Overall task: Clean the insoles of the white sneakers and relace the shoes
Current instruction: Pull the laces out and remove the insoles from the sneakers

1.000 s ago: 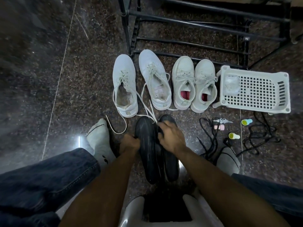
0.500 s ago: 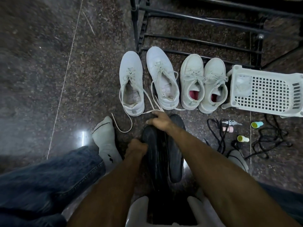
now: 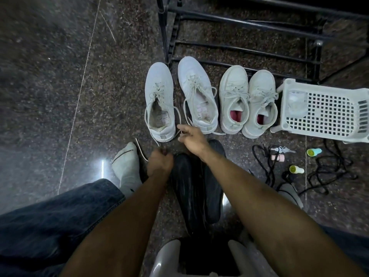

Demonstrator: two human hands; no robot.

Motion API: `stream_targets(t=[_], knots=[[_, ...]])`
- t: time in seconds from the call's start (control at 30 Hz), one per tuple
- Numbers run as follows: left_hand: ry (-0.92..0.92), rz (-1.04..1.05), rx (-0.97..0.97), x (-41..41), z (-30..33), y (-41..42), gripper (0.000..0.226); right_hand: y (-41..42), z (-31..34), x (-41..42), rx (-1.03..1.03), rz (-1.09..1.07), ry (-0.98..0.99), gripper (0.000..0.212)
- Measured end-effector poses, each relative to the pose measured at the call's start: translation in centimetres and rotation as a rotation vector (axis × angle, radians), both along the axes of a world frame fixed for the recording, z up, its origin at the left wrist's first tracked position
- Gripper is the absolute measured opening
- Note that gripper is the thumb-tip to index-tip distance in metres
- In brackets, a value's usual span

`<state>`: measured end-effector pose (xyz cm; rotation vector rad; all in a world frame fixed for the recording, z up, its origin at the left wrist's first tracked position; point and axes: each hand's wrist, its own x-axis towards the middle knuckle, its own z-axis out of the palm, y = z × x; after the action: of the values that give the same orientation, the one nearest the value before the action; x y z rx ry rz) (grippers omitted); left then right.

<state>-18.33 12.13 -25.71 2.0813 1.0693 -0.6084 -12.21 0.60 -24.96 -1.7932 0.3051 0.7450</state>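
Observation:
Two pairs of white sneakers stand in a row on the dark floor. In the left pair, one sneaker (image 3: 159, 104) and its mate (image 3: 197, 96) have loose white laces (image 3: 177, 116) trailing toward me. The right pair (image 3: 247, 104) is laced and has pink insoles. Two black insoles (image 3: 189, 192) lie side by side in front of me. My left hand (image 3: 159, 162) is curled round the toe edge of the left insole. My right hand (image 3: 191, 136) reaches over the insoles to the loose laces between the left pair's heels, finger and thumb apart and blurred.
A white plastic basket (image 3: 319, 108) lies right of the sneakers. Black laces (image 3: 329, 170), keys (image 3: 281, 149) and small bottles (image 3: 296, 169) are scattered below it. A black shoe rack (image 3: 239, 27) stands behind. My socked feet (image 3: 127, 166) flank the insoles, and a white stool (image 3: 169, 256) is under me.
My right hand left the right insole and moved forward and left to the loose laces by the left pair's heels. My left hand stayed at the left insole.

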Motion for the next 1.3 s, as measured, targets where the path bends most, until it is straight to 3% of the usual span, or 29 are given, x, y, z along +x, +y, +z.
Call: stream_targets(t=[0.07,0.13,0.2,0.27,0.33,0.5,0.63,0.8,0.93,1.0,1.07,1.2,1.3], knots=[[-0.085,0.101,0.060,0.2,0.3,0.0,0.035,-1.6,0.5,-1.1,-0.136,-0.102,-0.212,0.035],[-0.289,0.186,0.039,0.3,0.6,0.0,0.049,-3.3,1.1,-2.2,-0.386,-0.145,-0.400,0.037],[-0.482,0.089,0.026,0.6,1.0,0.0,0.067,-4.6,1.6,-2.3,-0.552,-0.057,-0.504,0.047],[-0.475,-0.066,0.052,1.7,1.3,0.1,0.072,-5.3,1.7,-1.3,-0.674,0.150,-0.428,0.057],[-0.393,-0.117,0.065,3.5,0.9,0.8,0.062,-5.6,1.4,0.5,-0.769,0.331,-0.307,0.055],[-0.277,-0.241,0.100,5.7,-0.2,2.9,0.039,-4.8,1.0,1.9,-0.776,0.403,-0.277,0.039],[-0.311,-0.271,0.147,6.0,-0.4,3.3,0.034,-1.9,1.0,1.5,-0.640,0.445,-0.315,0.041],[-0.319,-0.316,0.226,6.6,0.0,4.1,0.026,0.3,1.1,2.1,-0.634,0.470,-0.262,0.055],[-0.316,-0.233,0.118,6.9,-0.3,4.3,0.027,-1.0,1.4,2.3,-0.420,0.527,-0.185,0.068],[-0.325,-0.219,0.118,6.5,0.1,3.7,0.039,-2.5,1.5,1.1,-0.336,0.447,-0.240,0.063],[-0.437,-0.272,0.232,5.4,0.8,2.7,0.049,-4.5,1.8,0.0,-0.393,0.298,-0.362,0.053],[-0.732,-0.463,0.407,2.6,2.0,0.1,0.045,-9.7,2.7,0.0,-0.781,0.150,-0.692,0.047],[-0.810,-0.581,0.337,1.5,1.6,-1.7,0.040,-12.3,3.0,1.4,-0.913,0.295,-0.492,0.053]])
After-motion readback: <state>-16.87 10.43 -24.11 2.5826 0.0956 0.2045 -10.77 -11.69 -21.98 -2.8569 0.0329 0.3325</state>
